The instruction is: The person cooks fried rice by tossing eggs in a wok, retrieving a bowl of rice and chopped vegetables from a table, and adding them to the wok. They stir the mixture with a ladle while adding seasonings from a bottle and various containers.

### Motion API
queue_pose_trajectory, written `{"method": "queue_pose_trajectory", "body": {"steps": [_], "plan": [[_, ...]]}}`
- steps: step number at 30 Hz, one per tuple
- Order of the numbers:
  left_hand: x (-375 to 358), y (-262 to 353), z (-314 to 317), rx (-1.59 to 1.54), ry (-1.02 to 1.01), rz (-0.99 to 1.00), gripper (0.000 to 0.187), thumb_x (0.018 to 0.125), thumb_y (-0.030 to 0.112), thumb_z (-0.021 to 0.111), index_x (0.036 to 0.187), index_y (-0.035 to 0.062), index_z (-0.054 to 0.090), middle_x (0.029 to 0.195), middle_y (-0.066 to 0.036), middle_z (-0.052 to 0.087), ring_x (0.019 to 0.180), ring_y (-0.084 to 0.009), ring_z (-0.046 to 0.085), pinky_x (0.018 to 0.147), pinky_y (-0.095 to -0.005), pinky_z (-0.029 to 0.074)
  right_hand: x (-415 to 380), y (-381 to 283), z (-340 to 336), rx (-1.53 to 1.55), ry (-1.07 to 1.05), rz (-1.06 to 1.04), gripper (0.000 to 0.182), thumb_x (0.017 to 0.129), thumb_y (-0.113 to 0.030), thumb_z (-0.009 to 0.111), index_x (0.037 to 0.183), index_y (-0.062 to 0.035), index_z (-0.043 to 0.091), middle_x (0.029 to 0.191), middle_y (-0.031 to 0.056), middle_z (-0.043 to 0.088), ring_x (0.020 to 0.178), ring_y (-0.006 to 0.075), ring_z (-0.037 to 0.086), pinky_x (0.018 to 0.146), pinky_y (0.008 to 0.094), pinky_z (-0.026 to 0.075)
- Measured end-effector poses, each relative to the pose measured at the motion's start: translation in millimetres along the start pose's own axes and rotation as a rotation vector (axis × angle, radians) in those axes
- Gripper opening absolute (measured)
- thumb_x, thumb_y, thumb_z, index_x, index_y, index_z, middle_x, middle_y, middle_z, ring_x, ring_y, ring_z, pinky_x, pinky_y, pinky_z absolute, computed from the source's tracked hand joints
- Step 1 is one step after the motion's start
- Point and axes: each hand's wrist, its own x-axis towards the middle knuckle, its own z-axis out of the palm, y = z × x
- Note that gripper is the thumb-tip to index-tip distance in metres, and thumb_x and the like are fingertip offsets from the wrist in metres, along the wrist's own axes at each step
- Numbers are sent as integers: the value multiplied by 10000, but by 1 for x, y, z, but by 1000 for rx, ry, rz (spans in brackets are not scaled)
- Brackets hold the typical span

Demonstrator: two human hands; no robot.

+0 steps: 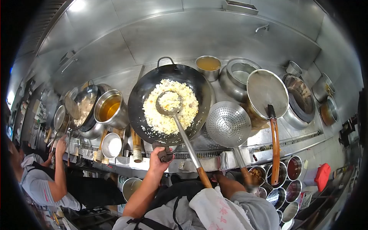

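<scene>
A black wok [140, 109] stands on the stove, with fried rice [184, 115] spread over its middle. My left hand [156, 160] is closed around the wok's near handle, with a dark cloth [165, 154] at the grip. In the wok, the bowl of a metal ladle [188, 143] rests on the rice and holds some of it. The ladle's wooden handle runs back toward my body. My right hand [217, 176] is at that handle, closed on it, its fingers partly hidden.
A perforated strainer [229, 124] and a fine-mesh sieve [267, 94] lie right of the wok. Pots of liquid stand behind [208, 63] and left [110, 107]. Several ingredient containers [294, 167] sit lower right. A co-worker [53, 180] works at another wok on the left.
</scene>
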Motion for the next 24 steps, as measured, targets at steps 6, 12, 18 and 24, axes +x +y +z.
{"method": "queue_pose_trajectory", "body": {"steps": [6,12,18,24], "plan": [[1,-2,-1,-14,0,-3,240,751,227,599,921,58,612,875,-125,648,775,-273,611,731,-435,512,-63,-26,9,110,122,-68,76,874,-127,513,815,-88,540,616,112,551,466,239,557,363,385,431],[1,-3,-1,-9,-7,4,228,766,222,586,916,52,602,874,-123,644,787,-267,606,739,-423,513,-48,-23,4,-127,51,-43,197,929,-152,473,1106,-128,557,821,88,656,578,204,650,438,344,542],[3,-4,-3,-26,-32,11,226,779,200,586,951,53,583,884,-135,643,803,-277,614,723,-449,520,-51,-23,3,-175,29,-61,179,912,-147,490,1074,-115,561,795,94,654,550,204,642,431,335,537],[4,-5,-5,-29,-14,11,237,774,217,577,934,42,590,861,-140,643,761,-286,627,694,-430,538,-45,-24,4,-212,29,-9,191,894,-189,522,1058,-104,568,819,89,661,556,204,641,456,363,540]]}}
